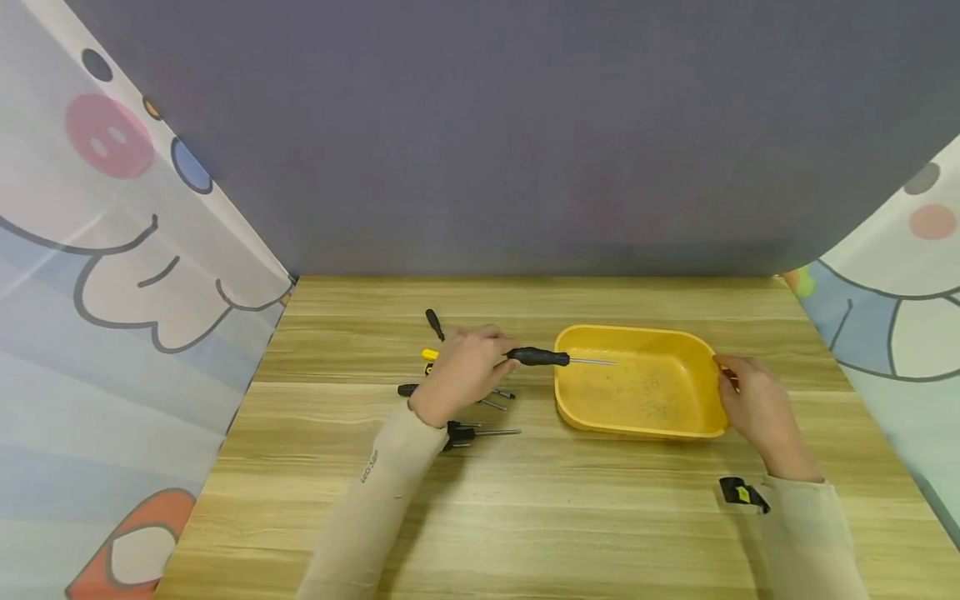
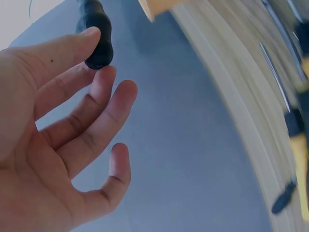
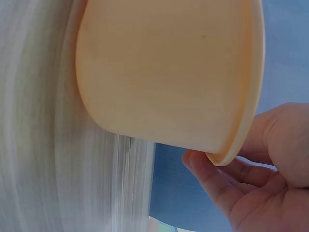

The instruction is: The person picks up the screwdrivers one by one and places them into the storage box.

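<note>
Centrally in the head view, a black-handled screwdriver (image 1: 538, 357) is pinched at its handle end by the fingertips of the left hand (image 1: 463, 369), its metal shaft reaching over the left rim of the yellow tray (image 1: 637, 427). That tray's right rim is gripped by the right hand (image 1: 753, 402). Further screwdrivers (image 1: 480, 432) are scattered on the wooden surface (image 1: 525, 517) beneath the left hand.

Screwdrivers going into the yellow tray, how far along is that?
Done: nothing lies in the tray yet. In hand: left hand holds a black screwdriver over its rim; right hand grips the tray's edge. Left: several screwdrivers on the table.
</note>
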A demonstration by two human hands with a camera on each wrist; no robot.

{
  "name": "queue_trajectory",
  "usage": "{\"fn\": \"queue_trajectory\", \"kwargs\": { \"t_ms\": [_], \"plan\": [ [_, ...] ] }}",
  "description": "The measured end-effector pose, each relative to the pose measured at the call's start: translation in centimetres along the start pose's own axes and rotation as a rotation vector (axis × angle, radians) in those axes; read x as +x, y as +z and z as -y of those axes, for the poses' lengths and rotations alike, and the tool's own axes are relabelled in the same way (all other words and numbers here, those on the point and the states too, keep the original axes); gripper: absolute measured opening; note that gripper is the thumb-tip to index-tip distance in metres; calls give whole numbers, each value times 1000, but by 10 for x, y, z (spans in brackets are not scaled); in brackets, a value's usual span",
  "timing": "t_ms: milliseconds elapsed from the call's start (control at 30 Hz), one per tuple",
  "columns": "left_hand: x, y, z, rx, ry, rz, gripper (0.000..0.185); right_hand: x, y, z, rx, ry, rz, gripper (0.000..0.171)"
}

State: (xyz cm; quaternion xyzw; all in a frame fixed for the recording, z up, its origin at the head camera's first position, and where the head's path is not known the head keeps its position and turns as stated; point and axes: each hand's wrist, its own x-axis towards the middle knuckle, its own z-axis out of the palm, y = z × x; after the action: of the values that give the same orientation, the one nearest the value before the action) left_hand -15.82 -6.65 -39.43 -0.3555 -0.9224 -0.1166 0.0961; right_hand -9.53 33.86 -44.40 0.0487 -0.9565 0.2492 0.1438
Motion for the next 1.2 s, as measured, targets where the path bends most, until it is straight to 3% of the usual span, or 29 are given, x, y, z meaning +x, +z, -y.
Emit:
{"fn": "queue_trajectory", "kwargs": {
  "t_ms": [233, 433, 700, 933, 1200],
  "plan": [
    [32, 12, -25, 29, -4, 98, 32, 0, 0, 2, 8, 10, -2, 27],
    [59, 25, -45, 49, 34, 121, 27, 0, 0, 2, 6, 21, -5, 27],
    [87, 48, -63, 85, 38, 168, 22, 0, 0, 2, 12, 21, -14, 27],
    [102, 68, -72, 137, 5, 220, 23, 0, 0, 1, 9, 28, -5, 27],
    [103, 87, -81, 201, -35, 284, 20, 1, 0, 1, 7, 23, -1, 27]
  ]
}}
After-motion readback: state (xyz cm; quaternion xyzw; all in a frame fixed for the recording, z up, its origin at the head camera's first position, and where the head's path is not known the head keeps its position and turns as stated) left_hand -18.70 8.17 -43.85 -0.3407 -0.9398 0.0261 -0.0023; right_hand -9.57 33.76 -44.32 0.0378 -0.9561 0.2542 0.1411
